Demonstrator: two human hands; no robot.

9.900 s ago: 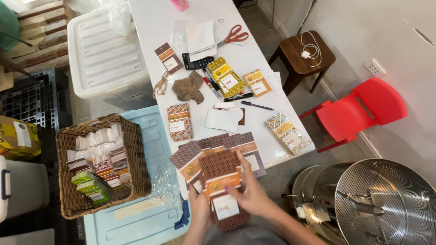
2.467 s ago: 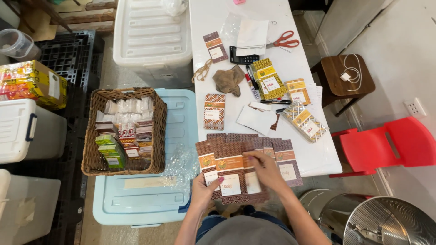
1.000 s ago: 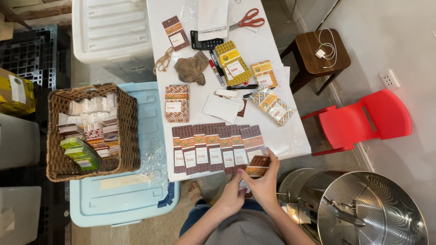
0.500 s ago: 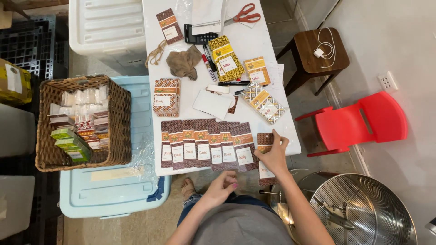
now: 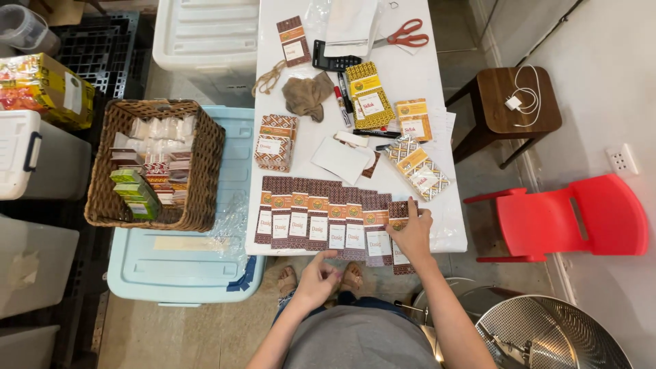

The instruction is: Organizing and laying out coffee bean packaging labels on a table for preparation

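Note:
Several brown patterned packets (image 5: 321, 220) lie side by side in a row along the near edge of the white table (image 5: 437, 68). My right hand (image 5: 412, 232) presses flat on the last packet (image 5: 398, 236) at the row's right end, which overhangs the table edge. My left hand (image 5: 319, 277) hovers below the table edge, fingers loosely curled, holding nothing. A small stack of similar packets (image 5: 275, 142) sits further up the table on the left.
A wicker basket (image 5: 198, 205) with small packets rests on a light blue bin (image 5: 178, 273) to the left. On the table lie yellow packets (image 5: 367, 102), scissors (image 5: 402, 34), a calculator (image 5: 335, 63), pens and a brown cloth (image 5: 306, 96). A red chair (image 5: 574, 219), wooden stool (image 5: 519, 102) and steel pot (image 5: 553, 335) stand to the right.
My right hand has set the last packet down at the right end of the row and now presses on it. My left hand has dropped below the table edge.

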